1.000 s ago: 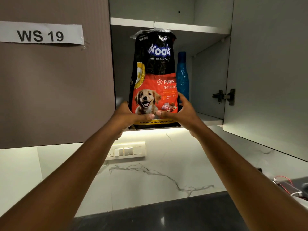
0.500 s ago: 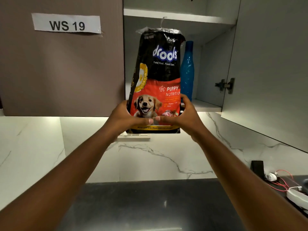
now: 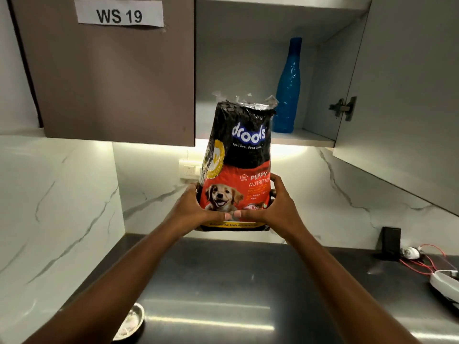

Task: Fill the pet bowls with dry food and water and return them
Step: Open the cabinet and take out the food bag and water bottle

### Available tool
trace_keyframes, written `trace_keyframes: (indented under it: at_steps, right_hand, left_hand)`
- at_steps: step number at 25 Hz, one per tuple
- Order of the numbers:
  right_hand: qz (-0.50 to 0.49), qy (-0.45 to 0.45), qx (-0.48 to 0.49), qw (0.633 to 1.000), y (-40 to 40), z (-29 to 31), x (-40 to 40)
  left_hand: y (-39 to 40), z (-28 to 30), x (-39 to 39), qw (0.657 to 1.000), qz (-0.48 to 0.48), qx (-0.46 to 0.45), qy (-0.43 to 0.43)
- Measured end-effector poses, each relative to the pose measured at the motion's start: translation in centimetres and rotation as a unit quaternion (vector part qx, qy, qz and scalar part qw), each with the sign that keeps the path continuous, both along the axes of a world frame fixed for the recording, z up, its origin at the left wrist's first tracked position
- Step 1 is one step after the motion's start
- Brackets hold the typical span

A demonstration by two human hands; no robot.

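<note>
The bag (image 3: pixel 237 167) is held upright in the air between both hands, above the surface (image 3: pixel 248 281) and below the open cupboard. It is clasped low: the left hand (image 3: pixel 192 211) and right hand (image 3: pixel 278 207) are curled around its sides, thumbs pressed on the front. The film looks slick and soft, the load probably weighty and shifting, so the base is best supported. A bowl (image 3: pixel 131 321) lies below the left forearm; a bottle (image 3: pixel 288 88) stands above the right hand.

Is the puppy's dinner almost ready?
Not yet. The cabinet door is open and the food bag is out, held upright by the left hand and right hand above the counter. The metal bowl waits for food. The blue bottle is on the shelf, so water comes later.
</note>
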State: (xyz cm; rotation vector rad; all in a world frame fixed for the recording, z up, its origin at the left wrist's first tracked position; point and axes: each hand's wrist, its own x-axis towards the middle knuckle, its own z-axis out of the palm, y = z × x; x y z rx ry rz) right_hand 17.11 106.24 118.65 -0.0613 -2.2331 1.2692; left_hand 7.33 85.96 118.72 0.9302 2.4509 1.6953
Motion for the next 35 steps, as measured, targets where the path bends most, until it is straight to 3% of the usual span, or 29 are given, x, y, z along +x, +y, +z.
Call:
trace_keyframes:
  at_steps: [23, 29, 35]
  right_hand:
    - [-0.037, -0.207, -0.045, 0.977, -7.2, -28.9, -6.7]
    - [-0.069, -0.231, -0.034, 0.970, -8.1, -34.1, -6.8]
    - [-0.088, -0.242, -0.058, 0.965, -8.2, -35.6, -6.2]
  left_hand:
    - [-6.5, -29.3, -7.7, 0.980, -0.064, -0.103, -0.160]
    - [-7.4, -34.9, -8.1, 0.973, -0.073, -0.104, -0.194]
    - [-7.5, -36.8, -8.4, 0.972, -0.079, -0.104, -0.196]
